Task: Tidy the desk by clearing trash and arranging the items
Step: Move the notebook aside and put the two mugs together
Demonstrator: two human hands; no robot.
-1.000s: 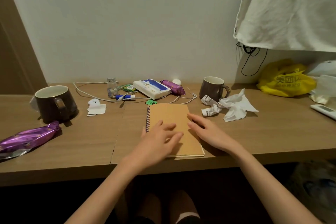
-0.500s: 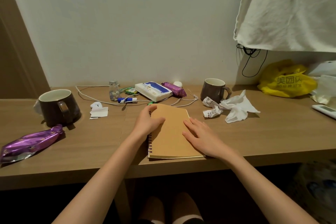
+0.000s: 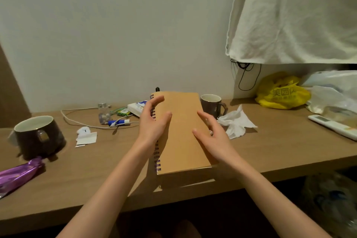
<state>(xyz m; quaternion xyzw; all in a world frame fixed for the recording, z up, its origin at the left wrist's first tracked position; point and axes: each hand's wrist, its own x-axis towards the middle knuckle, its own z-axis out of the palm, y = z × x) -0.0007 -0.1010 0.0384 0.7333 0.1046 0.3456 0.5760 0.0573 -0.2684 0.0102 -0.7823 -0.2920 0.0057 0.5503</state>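
A tan spiral notebook [image 3: 180,131] is lifted off the wooden desk [image 3: 96,170], its far end tilted up. My left hand [image 3: 152,121] grips it at the spiral edge. My right hand [image 3: 210,137] holds its right edge with the fingers spread on the cover. A crumpled white tissue [image 3: 236,124] lies just right of the notebook. A small paper scrap [image 3: 86,137] and a purple wrapper [image 3: 17,175] lie to the left.
A dark mug [image 3: 38,137] stands at the left, another mug [image 3: 212,105] behind the notebook. Near the wall lie a white cable [image 3: 77,120], a small bottle [image 3: 104,114], a blue tube [image 3: 118,122], a tissue pack [image 3: 136,107]. A yellow bag [image 3: 282,92] and white remote [image 3: 334,126] sit at the right.
The notebook has been lifted off the desk and tilted up. My left hand moved from its top corner to the spiral edge; my right hand shifted to the right edge.
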